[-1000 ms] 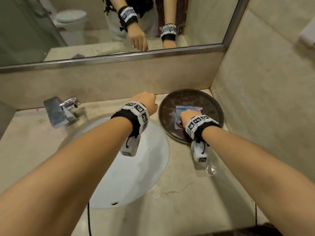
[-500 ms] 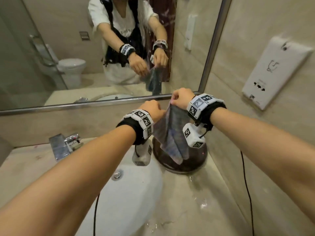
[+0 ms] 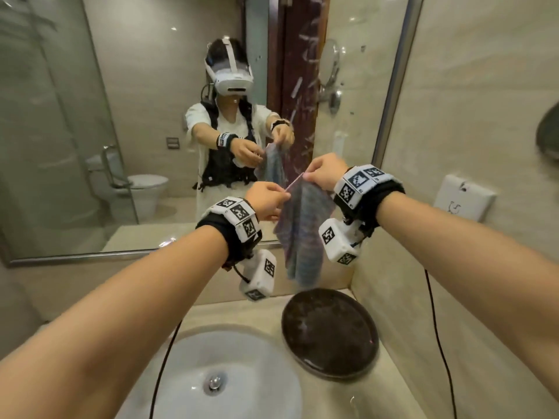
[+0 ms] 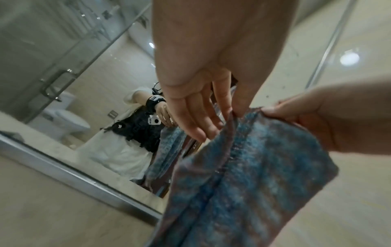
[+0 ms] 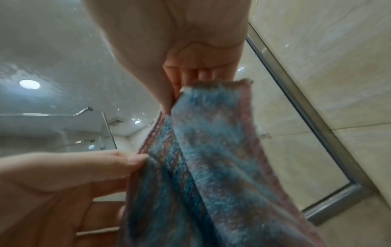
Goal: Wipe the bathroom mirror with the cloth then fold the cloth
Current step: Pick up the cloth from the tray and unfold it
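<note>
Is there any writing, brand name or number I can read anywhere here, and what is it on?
No readable words or numbers.
Wrist bands: black-and-white square code patterns, no letters.
White wall box: a small drawn symbol, too blurred to read.
Headset in the mirror: a faint mark on its front, too small to read.
Cloth: no label visible.

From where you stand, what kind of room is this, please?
A bathroom, probably in a hotel or a home: a white sink under a wall mirror, with a toilet and a glass shower door reflected in it.
</note>
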Tool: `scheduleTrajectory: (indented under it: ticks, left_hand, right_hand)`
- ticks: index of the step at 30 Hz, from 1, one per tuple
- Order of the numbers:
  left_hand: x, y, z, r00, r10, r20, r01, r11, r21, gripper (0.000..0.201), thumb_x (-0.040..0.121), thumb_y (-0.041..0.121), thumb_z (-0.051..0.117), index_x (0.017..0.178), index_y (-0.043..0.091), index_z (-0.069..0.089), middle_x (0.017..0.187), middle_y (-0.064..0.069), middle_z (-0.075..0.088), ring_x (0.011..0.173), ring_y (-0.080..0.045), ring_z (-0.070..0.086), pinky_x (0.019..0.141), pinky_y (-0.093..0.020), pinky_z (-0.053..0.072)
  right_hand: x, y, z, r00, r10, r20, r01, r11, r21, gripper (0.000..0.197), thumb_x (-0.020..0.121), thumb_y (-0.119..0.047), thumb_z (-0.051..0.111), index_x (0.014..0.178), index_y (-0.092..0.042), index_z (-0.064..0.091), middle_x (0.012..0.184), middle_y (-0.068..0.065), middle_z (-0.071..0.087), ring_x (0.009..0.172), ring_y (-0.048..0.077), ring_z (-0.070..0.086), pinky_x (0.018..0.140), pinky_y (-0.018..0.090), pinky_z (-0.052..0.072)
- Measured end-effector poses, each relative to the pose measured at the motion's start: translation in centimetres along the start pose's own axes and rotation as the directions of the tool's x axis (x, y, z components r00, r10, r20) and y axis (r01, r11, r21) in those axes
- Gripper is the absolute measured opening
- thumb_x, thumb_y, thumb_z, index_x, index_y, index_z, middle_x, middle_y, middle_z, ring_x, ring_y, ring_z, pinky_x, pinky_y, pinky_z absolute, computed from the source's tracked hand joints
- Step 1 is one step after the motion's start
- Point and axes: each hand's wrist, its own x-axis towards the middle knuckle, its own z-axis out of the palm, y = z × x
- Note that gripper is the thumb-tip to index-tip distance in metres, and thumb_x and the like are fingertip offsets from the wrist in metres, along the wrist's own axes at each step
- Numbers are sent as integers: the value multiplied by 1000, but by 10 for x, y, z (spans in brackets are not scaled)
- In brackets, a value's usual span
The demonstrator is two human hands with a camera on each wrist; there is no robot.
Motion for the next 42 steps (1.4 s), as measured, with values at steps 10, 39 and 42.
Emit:
scheduleTrajectory:
  ticks: [10, 39, 42]
  left_hand:
    - [-20, 15, -39, 973, 226, -56, -229, 972, -51, 12, 85, 4, 63, 80, 13, 57, 71, -6, 61, 49, -8, 61, 53, -22, 49]
    - [-9, 32, -95, 898, 348, 268, -394, 908, 144, 12, 87, 15, 63, 94, 7, 66, 71, -3, 62, 57, -5, 58, 54, -16, 50]
    - [8, 33, -95, 892, 433, 131, -452, 838, 305, 17, 85, 25, 65, 96, 11, 66, 87, -7, 67, 79, -18, 62, 75, -29, 50]
  right_hand:
    - [4, -44, -4, 987, -33, 158, -33, 917, 398, 27, 93, -12, 54, 68, -20, 59, 71, -1, 54, 74, 14, 53, 69, 21, 43]
    - [-41, -51, 0, 908, 12, 418, -286, 747, 601, 22, 97, -15, 43, 116, -14, 55, 94, 4, 58, 84, 15, 55, 79, 28, 47]
    - [-37, -46, -10, 926, 129, 355, -334, 718, 610, 13, 98, -16, 43, 98, -13, 55, 88, 4, 56, 78, 13, 54, 70, 25, 49]
